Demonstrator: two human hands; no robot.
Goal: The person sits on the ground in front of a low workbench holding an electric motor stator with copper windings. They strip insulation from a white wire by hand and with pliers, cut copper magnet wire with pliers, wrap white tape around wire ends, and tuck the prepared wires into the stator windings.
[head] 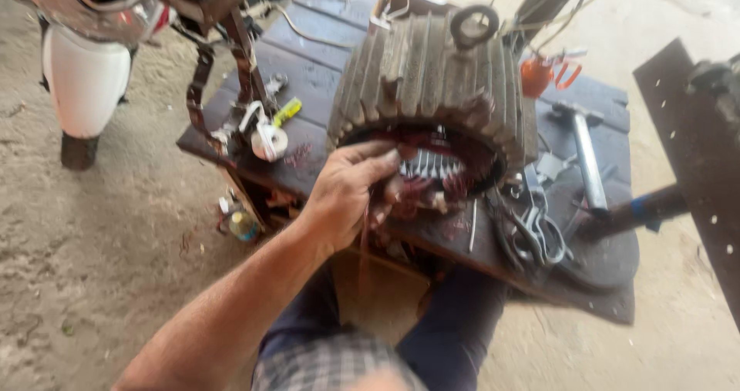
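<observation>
A large ribbed motor stator (432, 75) lies on its side on a dark wooden table (308, 59), its open end facing me. Reddish copper windings (455, 179) and pale slot liners show inside the opening. My left hand (347, 194) reaches in from the lower left, and its fingers are curled on the windings at the lower left rim of the opening. A thin strand of wire hangs below the hand. My right hand is out of sight. My knees in dark trousers sit under the table's front edge.
A metal hammer (586, 156) and scissors-like tools (539, 233) lie on the table right of the stator. A roll of tape (270, 140) rests at its left. A white scooter (85, 75) stands at the far left on sandy ground. A dark board (694, 152) leans at the right.
</observation>
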